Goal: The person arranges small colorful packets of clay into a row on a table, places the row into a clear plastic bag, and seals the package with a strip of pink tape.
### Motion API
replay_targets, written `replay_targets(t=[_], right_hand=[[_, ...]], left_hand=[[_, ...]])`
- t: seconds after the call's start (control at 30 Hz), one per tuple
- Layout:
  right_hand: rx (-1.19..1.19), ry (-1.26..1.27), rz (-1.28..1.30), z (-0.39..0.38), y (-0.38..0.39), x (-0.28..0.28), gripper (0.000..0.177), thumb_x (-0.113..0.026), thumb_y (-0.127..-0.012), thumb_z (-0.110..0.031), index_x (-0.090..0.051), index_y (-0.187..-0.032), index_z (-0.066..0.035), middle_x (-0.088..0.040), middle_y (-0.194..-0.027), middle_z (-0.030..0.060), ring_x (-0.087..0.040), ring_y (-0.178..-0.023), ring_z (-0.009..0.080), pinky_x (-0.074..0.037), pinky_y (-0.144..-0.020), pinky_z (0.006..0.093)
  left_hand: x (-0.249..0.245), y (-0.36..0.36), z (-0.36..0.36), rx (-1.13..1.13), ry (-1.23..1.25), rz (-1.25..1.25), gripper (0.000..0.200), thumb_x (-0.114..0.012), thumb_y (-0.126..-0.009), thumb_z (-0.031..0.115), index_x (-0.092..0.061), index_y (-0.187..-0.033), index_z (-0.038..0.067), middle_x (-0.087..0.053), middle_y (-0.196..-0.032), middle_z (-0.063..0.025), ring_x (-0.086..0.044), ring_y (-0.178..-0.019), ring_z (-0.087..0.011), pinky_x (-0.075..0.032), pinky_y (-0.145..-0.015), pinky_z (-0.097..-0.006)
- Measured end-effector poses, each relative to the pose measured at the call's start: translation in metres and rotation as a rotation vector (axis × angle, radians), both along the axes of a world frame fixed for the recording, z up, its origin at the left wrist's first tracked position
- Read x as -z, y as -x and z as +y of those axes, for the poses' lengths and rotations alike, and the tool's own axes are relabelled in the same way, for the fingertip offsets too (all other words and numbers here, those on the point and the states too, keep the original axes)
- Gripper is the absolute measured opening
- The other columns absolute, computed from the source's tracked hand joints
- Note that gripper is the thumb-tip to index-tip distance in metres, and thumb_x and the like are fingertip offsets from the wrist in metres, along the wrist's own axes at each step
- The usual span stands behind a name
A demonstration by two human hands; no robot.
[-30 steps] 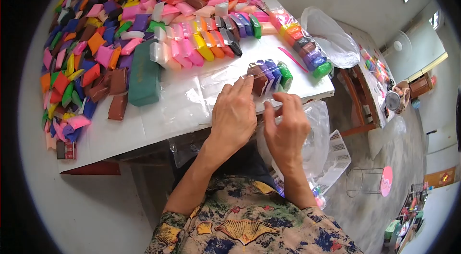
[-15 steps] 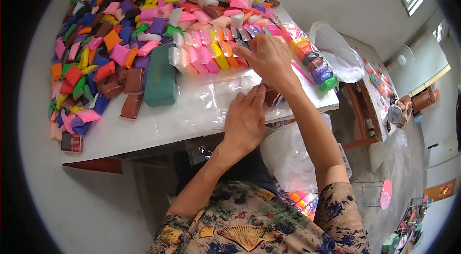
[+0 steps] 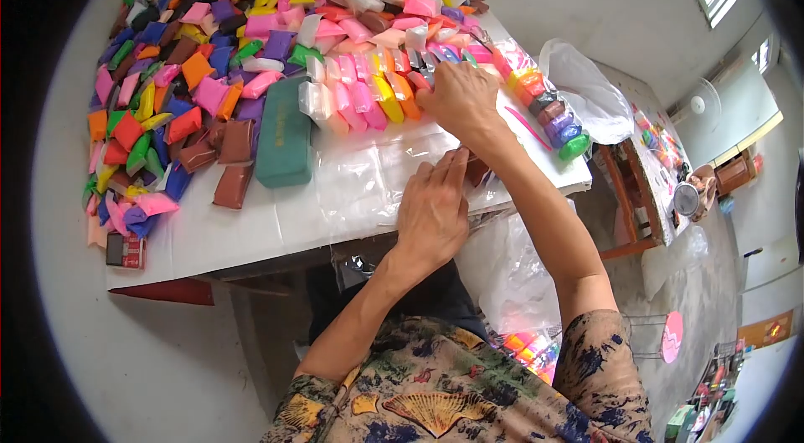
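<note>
Head camera: pins clear plastic sleeve (image 3: 373, 168) at edge of white tabletop (image 3: 218, 234) with open left hand (image 3: 431, 208), curls right hand (image 3: 459, 95) over row of wrapped coloured clay blocks (image 3: 362, 97), grasp impossible to tell; likely needs one clean pinch, sleeve steady.

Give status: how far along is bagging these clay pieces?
Done: one filled pack lies at the right edge of the table. In hand: left hand lies flat on a clear bag; right hand is at the sorted row. Left: the big loose pile lies unbagged, so likely most of the job.
</note>
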State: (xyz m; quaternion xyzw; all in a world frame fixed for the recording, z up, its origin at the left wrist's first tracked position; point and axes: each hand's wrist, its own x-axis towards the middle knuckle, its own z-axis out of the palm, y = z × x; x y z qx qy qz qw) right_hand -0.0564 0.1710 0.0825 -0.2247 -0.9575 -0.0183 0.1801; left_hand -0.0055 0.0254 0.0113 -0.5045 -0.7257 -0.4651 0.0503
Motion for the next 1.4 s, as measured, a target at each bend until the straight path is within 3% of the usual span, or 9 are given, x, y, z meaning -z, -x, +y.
replay_targets(t=[0.27, 0.33, 0.4, 0.57, 0.77, 0.9, 1.03, 1.23, 1.4], right_hand=[[0.070, 0.008, 0.073, -0.011, -0.046, -0.034, 0.035, -0.060, -0.080, -0.034, -0.072, -0.081, 0.000, -0.070, -0.076, 0.0197, -0.068, -0.071, 0.0370, -0.053, -0.069, 0.0461], [0.003, -0.019, 0.424, -0.020, -0.080, -0.035, 0.028, -0.063, -0.078, -0.027, -0.072, -0.083, -0.001, -0.071, -0.082, 0.0171, -0.069, -0.070, 0.0329, -0.051, -0.063, 0.0452], [-0.115, 0.194, 0.662, -0.036, -0.115, -0.036, 0.025, -0.068, -0.078, -0.022, -0.070, -0.088, 0.001, -0.070, -0.078, 0.0142, -0.065, -0.062, 0.0296, -0.049, -0.058, 0.0406], [-0.030, 0.545, 0.743, -0.081, -0.162, 0.002, 0.024, -0.072, -0.081, -0.009, -0.069, -0.102, 0.002, -0.065, -0.076, 0.0074, -0.053, -0.057, 0.0102, -0.044, -0.053, 0.0262], [0.005, 0.597, 0.843, -0.073, -0.157, 0.050, 0.027, -0.071, -0.080, -0.006, -0.066, -0.105, 0.003, -0.065, -0.083, 0.0107, -0.057, -0.060, 0.0175, -0.047, -0.056, 0.0305], [-0.035, 0.281, 0.777, -0.078, -0.158, 0.059, 0.038, -0.070, -0.074, -0.003, -0.062, -0.110, 0.003, -0.065, -0.089, 0.0156, -0.063, -0.069, 0.0321, -0.052, -0.063, 0.0388], [-0.043, 0.165, 0.744, -0.082, -0.158, 0.068, 0.039, -0.071, -0.072, -0.003, -0.061, -0.110, 0.003, -0.065, -0.092, 0.0170, -0.066, -0.080, 0.0354, -0.054, -0.070, 0.0412], [-0.021, 0.136, 0.727, -0.086, -0.149, 0.074, 0.041, -0.073, -0.074, -0.008, -0.060, -0.111, 0.003, -0.065, -0.096, 0.0182, -0.065, -0.086, 0.0359, -0.054, -0.075, 0.0417], [0.050, 0.107, 0.705, -0.086, -0.138, 0.073, 0.039, -0.074, -0.076, -0.011, -0.059, -0.110, 0.003, -0.063, -0.099, 0.0177, -0.064, -0.089, 0.0358, -0.053, -0.077, 0.0413]], left_hand=[[0.004, 0.002, 0.000, 0.032, -0.057, -0.046, 0.066, -0.045, -0.080, -0.007, -0.037, -0.146, -0.005, -0.061, -0.118, -0.0248, -0.055, -0.094, -0.0399, -0.044, -0.092, -0.0476], [0.006, 0.001, 0.002, 0.010, -0.030, -0.057, 0.067, -0.045, -0.081, -0.006, -0.035, -0.147, -0.006, -0.061, -0.113, -0.0253, -0.055, -0.094, -0.0400, -0.044, -0.090, -0.0491], [-0.001, 0.000, -0.001, -0.010, 0.060, -0.096, 0.068, -0.048, -0.080, -0.006, -0.036, -0.146, -0.006, -0.063, -0.109, -0.0256, -0.056, -0.095, -0.0410, -0.044, -0.089, -0.0502], [-0.001, 0.001, 0.000, 0.027, -0.025, -0.102, 0.066, -0.046, -0.077, -0.009, -0.042, -0.143, -0.006, -0.063, -0.106, -0.0240, -0.055, -0.093, -0.0408, -0.045, -0.086, -0.0479], [-0.007, 0.007, -0.009, 0.147, -0.107, -0.153, 0.054, -0.043, -0.081, -0.010, -0.049, -0.134, -0.007, -0.063, -0.111, -0.0262, -0.058, -0.101, -0.0414, -0.045, -0.094, -0.0469], [-0.015, 0.006, -0.016, 0.122, -0.028, -0.301, 0.053, -0.040, -0.089, -0.006, -0.046, -0.141, -0.004, -0.063, -0.116, -0.0279, -0.064, -0.109, -0.0372, -0.048, -0.097, -0.0419], [-0.017, 0.009, -0.017, 0.093, -0.059, -0.435, 0.055, -0.040, -0.088, -0.005, -0.045, -0.143, -0.002, -0.062, -0.119, -0.0293, -0.064, -0.111, -0.0377, -0.049, -0.097, -0.0411], [-0.013, 0.008, -0.017, 0.064, -0.087, -0.261, 0.055, -0.040, -0.088, -0.005, -0.043, -0.143, -0.004, -0.060, -0.120, -0.0290, -0.061, -0.115, -0.0404, -0.046, -0.099, -0.0429], [-0.006, -0.011, -0.011, -0.179, -0.196, -0.022, 0.048, -0.043, -0.089, -0.005, -0.048, -0.137, -0.006, -0.058, -0.119, -0.0259, -0.060, -0.109, -0.0395, -0.046, -0.097, -0.0436]])
